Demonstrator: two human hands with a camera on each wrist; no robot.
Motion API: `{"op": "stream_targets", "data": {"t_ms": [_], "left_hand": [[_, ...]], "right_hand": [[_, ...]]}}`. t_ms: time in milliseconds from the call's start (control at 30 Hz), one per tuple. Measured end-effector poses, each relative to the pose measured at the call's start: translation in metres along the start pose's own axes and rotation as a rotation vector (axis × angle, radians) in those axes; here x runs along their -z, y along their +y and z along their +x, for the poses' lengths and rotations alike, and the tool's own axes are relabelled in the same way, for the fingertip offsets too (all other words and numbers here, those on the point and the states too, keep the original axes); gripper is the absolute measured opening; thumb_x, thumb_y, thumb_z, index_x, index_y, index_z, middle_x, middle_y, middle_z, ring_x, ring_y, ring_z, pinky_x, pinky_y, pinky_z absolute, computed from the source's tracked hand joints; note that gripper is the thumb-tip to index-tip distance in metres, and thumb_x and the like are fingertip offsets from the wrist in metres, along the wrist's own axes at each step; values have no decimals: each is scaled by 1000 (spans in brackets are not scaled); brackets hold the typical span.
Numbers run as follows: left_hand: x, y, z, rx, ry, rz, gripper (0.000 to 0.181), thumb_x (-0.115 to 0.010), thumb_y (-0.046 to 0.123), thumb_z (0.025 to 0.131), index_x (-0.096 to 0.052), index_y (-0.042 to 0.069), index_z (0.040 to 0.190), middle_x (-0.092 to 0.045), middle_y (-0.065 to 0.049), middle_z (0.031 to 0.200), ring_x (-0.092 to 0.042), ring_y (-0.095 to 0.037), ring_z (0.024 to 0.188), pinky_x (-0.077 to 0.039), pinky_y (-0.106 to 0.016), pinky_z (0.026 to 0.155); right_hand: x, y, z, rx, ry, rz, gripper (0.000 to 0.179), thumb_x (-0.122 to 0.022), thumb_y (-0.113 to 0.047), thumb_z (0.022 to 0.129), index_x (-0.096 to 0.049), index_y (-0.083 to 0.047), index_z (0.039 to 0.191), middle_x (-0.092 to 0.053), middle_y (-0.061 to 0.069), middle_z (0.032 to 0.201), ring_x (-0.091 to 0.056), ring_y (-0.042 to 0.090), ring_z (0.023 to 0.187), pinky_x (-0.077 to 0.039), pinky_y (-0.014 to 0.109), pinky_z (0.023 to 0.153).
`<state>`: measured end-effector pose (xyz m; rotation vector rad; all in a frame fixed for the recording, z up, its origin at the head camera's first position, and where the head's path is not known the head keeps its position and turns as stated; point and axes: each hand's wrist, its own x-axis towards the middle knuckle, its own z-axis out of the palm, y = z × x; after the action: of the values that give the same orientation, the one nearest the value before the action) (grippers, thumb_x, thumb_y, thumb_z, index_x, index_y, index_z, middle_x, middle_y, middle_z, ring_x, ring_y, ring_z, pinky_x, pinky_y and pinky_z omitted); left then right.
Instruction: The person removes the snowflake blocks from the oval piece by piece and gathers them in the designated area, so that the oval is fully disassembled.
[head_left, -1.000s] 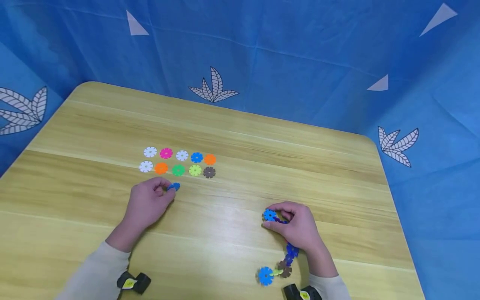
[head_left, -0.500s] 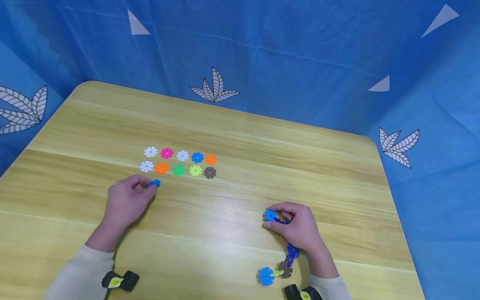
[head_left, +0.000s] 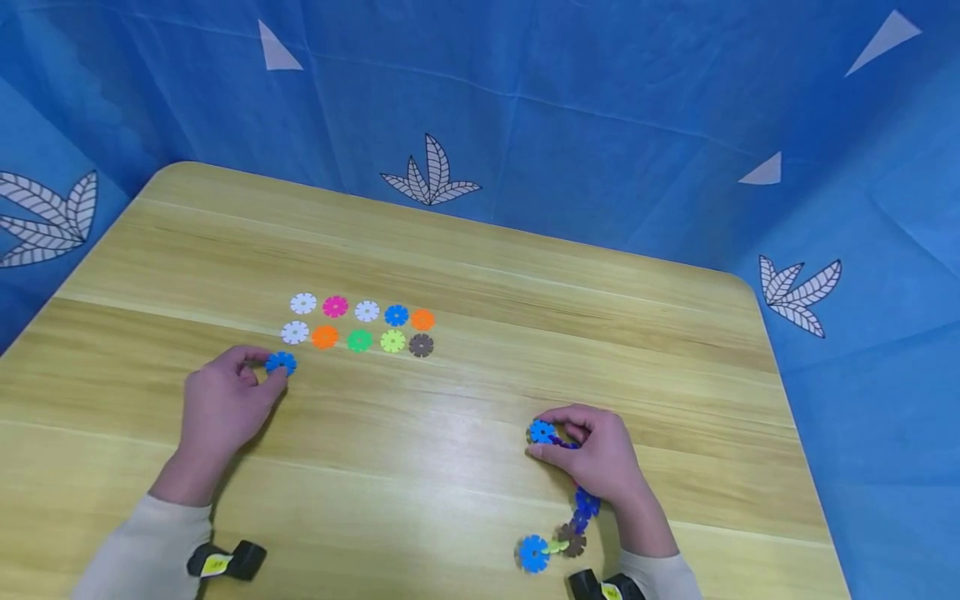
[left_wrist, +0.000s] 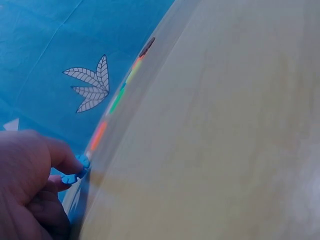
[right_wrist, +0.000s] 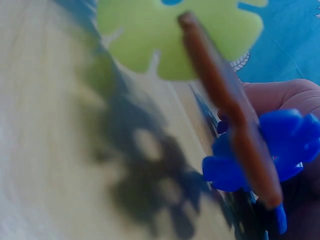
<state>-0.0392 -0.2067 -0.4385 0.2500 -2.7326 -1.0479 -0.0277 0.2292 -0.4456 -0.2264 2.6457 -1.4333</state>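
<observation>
No word, brand or number can be read with certainty. Yellow left label (head_left: 216, 566) noted on black left strap (head_left: 197, 559); small dark marks borne on it, too tiny to be deciphered. Yellow right label (head_left: 611, 592) noted on black right strap (head_left: 630, 586), at head view's lower edge; dark marks seen there too, likewise illegible.
</observation>
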Motion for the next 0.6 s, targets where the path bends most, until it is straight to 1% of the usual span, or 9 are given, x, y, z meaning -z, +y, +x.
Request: {"op": "stream_targets", "data": {"t_ms": [100,200,333,467,600], "left_hand": [[0,0,1,-8,1,8,28,-74,17,89,-68,-6,106,-48,0,56,-41,-15,43,-32,-30,44],[1,0,1,-10,-12,14,29,-73,17,90,-68,-7,107,-48,-1,56,-41,-16,44,-33,-30,45],[1,0,3,5,-38,24,32,-72,18,92,-68,-8,109,-48,-1,57,-42,-17,45,-32,-31,44],[1,-1,4,19,-52,35,33,-71,20,93,-68,-9,110,-49,-1,57,-43,-18,47,-33,-31,45],[1,1,4,32,-61,31,33,-71,21,93,-68,-8,110,-49,-1,57,-44,-18,47,-33,-31,45]], "right_hand": [[1,0,0,1,-1,6,32,-93,-19,70,-78,-15,97,-33,-5,54,-25,1,45,-28,22,47],[0,-4,-1,2,-1,-7,31,-92,-13,70,-77,-12,97,-32,-5,53,-24,-2,45,-27,22,48],[2,-20,-3,-1,-2,-13,28,-91,-5,70,-77,-6,95,-30,-3,53,-22,-4,46,-26,21,49],[5,-33,-5,14,-9,3,28,-90,-6,72,-76,-4,96,-30,-3,54,-21,-3,46,-27,23,48],[6,-36,-5,13,-12,9,27,-90,-5,72,-76,-4,96,-30,-4,54,-21,-3,46,-27,23,48]]}}
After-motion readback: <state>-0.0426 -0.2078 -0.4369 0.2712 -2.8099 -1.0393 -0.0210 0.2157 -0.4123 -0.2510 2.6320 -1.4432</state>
